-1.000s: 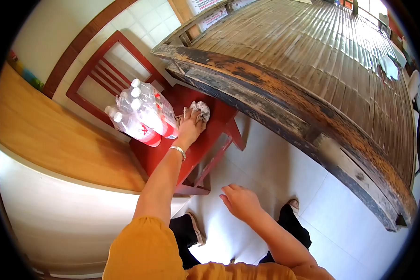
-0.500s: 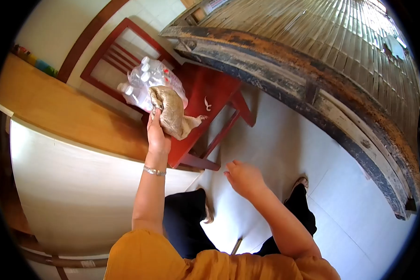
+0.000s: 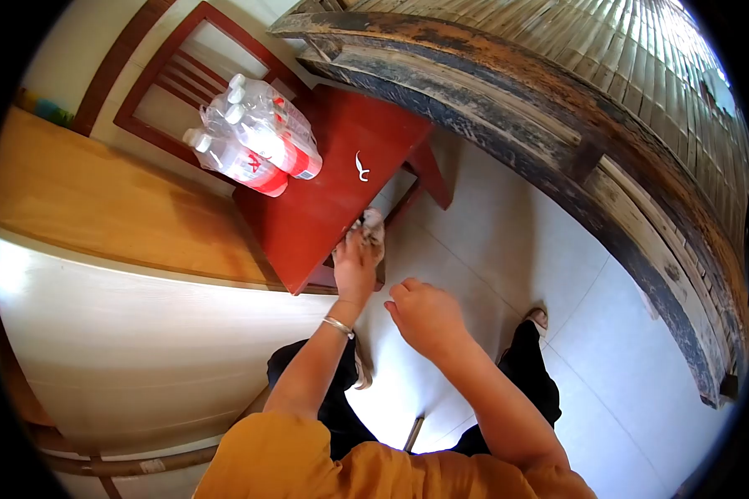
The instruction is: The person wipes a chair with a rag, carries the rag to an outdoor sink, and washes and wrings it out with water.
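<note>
My left hand (image 3: 354,273) grips a crumpled beige cloth (image 3: 373,236) at the front edge of the red chair (image 3: 304,220); part of the cloth is hidden behind my fingers. To the right, my right hand (image 3: 429,316) hangs over the floor with its fingers curled in, and nothing shows in it. On the chair's seat stand several clear plastic bottles (image 3: 262,145) with red labels, bundled in plastic wrap. A small curled white scrap (image 3: 361,169) lies on the seat near its right side.
A wooden ledge with a white front panel (image 3: 125,341) runs along the left, touching the chair. A worn wooden frame with a slatted bamboo surface (image 3: 516,50) fills the upper right. Pale tiled floor (image 3: 491,241) lies between, with my feet on it.
My left hand has brought the cloth down and right, from in front of the bottles to the seat's front edge. The bottles now show more fully. My right hand has barely moved.
</note>
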The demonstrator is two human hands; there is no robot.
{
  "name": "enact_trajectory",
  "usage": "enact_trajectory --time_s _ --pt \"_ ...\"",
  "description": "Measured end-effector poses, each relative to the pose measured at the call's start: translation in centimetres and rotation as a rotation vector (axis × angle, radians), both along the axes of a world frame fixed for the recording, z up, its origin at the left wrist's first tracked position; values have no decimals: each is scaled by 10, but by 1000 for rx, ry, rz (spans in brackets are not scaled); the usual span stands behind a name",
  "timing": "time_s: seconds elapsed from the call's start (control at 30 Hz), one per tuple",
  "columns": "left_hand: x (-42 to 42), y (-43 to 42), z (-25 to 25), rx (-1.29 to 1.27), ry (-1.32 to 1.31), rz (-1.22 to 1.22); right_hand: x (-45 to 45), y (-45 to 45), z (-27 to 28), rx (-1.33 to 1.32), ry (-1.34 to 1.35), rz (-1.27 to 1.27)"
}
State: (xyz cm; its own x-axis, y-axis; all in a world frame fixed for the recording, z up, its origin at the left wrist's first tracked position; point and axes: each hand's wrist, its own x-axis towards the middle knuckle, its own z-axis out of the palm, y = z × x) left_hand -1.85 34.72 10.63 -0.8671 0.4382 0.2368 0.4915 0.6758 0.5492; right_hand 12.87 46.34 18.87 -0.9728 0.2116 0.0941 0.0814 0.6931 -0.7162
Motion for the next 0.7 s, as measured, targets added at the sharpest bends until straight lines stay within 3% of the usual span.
enact_trajectory --time_s 0.03,0.13,0.2,0.3,0.43,0.63,0.7 --pt "0 1 -10 -311 372 -75 -3 -1 -2 -3 -6 6" --pt "-20 -27 -103 -414 384 -26 -8 -2 -7 23 -16 13" --pt "-15 -25 -118 -562 527 48 -7 -3 -10 46 -33 19" --pt "-16 -11 -126 -499 466 157 2 -2 -10 85 -117 62" --pt "-29 -4 -130 -623 321 167 1 -1 -10 97 -76 102" --pt "-62 86 -139 -642 311 115 0 -3 -10 114 -127 140" --pt "-78 124 -151 -582 475 104 0 1 -14 114 -146 147"
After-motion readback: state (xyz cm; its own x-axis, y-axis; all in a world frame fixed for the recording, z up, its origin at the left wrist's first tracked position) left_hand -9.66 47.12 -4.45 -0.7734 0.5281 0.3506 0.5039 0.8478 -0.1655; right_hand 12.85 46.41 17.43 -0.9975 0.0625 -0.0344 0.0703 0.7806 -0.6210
